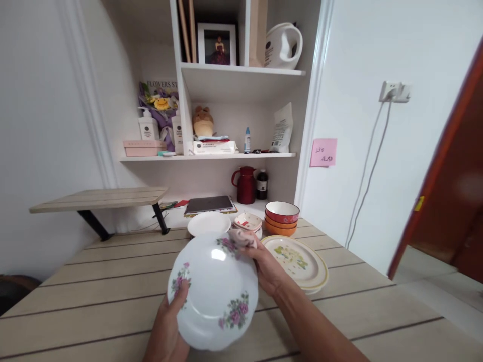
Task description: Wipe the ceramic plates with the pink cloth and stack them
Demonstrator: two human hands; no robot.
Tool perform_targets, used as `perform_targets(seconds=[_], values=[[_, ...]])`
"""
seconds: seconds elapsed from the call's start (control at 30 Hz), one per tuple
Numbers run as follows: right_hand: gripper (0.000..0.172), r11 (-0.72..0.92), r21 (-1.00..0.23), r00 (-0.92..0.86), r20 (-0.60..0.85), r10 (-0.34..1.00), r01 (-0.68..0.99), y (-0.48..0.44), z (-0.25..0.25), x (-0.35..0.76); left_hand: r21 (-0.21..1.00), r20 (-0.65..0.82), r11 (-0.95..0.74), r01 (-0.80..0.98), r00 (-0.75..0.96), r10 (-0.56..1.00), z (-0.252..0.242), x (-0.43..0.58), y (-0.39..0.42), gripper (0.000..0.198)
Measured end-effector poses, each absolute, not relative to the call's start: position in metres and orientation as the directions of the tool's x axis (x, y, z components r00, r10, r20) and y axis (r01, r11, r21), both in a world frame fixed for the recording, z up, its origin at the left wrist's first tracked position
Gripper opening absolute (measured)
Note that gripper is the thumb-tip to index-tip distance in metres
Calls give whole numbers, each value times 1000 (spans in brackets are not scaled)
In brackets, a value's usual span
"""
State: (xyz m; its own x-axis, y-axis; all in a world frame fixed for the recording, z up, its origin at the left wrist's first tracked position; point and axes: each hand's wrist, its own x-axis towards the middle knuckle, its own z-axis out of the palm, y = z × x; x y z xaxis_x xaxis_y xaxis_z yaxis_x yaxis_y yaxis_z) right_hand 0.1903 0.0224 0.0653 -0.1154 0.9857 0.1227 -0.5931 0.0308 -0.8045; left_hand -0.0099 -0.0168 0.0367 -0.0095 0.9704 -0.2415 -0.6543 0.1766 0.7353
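A white plate with pink and purple flower sprigs [206,296] is tilted up toward me above the table. My left hand [169,317] grips its lower left rim, thumb on the face and the other fingers hidden behind. At the upper right rim, my right hand [264,264] is closed on a crumpled pale cloth [243,238], which touches the plate's edge. Just right of that hand lie stacked cream plates with a yellow rim [302,261]. Behind the held plate sit a white plate [209,222] and small patterned bowls [248,221].
Red and orange bowls [281,217] are stacked at the table's back right. Farther back are a laptop [209,203], a dark red jug [246,185] and a dark bottle [261,184]. A small raised wooden stand [101,197] occupies the back left, below white shelves [241,157].
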Motion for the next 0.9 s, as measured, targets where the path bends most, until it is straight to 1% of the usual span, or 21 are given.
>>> perform_targets(seconds=[0.03, 0.1, 0.17, 0.23, 0.3, 0.37, 0.4, 0.47, 0.5, 0.57, 0.6, 0.63, 0.7, 0.73, 0.77, 0.83, 0.87, 0.9], values=[[37, 37, -814, -137, 142, 980, -580, 22, 63, 187, 739, -231, 151, -656, -36, 972, 35, -13, -14, 60], [31, 22, -849, -206, 153, 967, -528, 20, 57, 178, 742, -210, 93, -664, -98, 973, 32, -19, -8, 58], [31, -10, -886, -283, 138, 949, -464, 18, 51, 170, 741, -185, 56, -670, -123, 975, 30, -24, -3, 58], [34, -24, -905, -361, 146, 921, -426, 16, 48, 165, 731, -156, 38, -681, -112, 981, 31, -26, -2, 58], [35, 2, -915, -393, 176, 902, -404, 15, 47, 164, 718, -149, 30, -696, -111, 983, 33, -26, -3, 58], [40, 77, -938, -321, 191, 928, -337, 16, 48, 165, 717, -158, 18, -697, -138, 978, 37, -23, -6, 59], [44, 133, -955, -244, 199, 949, -264, 16, 48, 165, 722, -165, 14, -691, -153, 974, 39, -22, -7, 58], [48, 256, -966, -80, 259, 963, -40, 17, 48, 167, 735, -201, 24, -677, -184, 962, 42, -21, -9, 54], [47, 304, -949, -11, 304, 953, 82, 18, 49, 169, 740, -224, 27, -672, -208, 952, 44, -21, -9, 51], [43, 339, -906, 99, 373, 923, 253, 21, 51, 175, 739, -249, 1, -674, -271, 930, 48, -23, -9, 46], [44, 333, -900, 158, 386, 909, 283, 23, 52, 180, 731, -250, -33, -681, -313, 916, 50, -24, -8, 44], [46, 322, -905, 220, 386, 896, 278, 26, 53, 185, 720, -246, -77, -690, -357, 901, 51, -26, -7, 43], [50, 326, -917, 331, 388, 860, 229, 32, 55, 196, 688, -245, -169, -706, -444, 862, 53, -31, -5, 40], [50, 340, -913, 356, 401, 844, 224, 36, 54, 200, 672, -251, -204, -712, -478, 842, 54, -33, -4, 38], [48, 357, -901, 352, 427, 833, 247, 38, 53, 203, 658, -259, -230, -717, -503, 824, 54, -36, -3, 37], [47, 405, -843, 236, 500, 833, 355, 42, 46, 201, 637, -286, -248, -730, -522, 803, 54, -38, -1, 35], [53, 434, -799, 145, 529, 836, 415, 43, 41, 197, 629, -304, -243, -739, -521, 797, 53, -39, -1, 34], [62, 458, -758, 55, 541, 839, 465, 43, 36, 190, 622, -321, -234, -748, -515, 794, 53, -39, -1, 33]])
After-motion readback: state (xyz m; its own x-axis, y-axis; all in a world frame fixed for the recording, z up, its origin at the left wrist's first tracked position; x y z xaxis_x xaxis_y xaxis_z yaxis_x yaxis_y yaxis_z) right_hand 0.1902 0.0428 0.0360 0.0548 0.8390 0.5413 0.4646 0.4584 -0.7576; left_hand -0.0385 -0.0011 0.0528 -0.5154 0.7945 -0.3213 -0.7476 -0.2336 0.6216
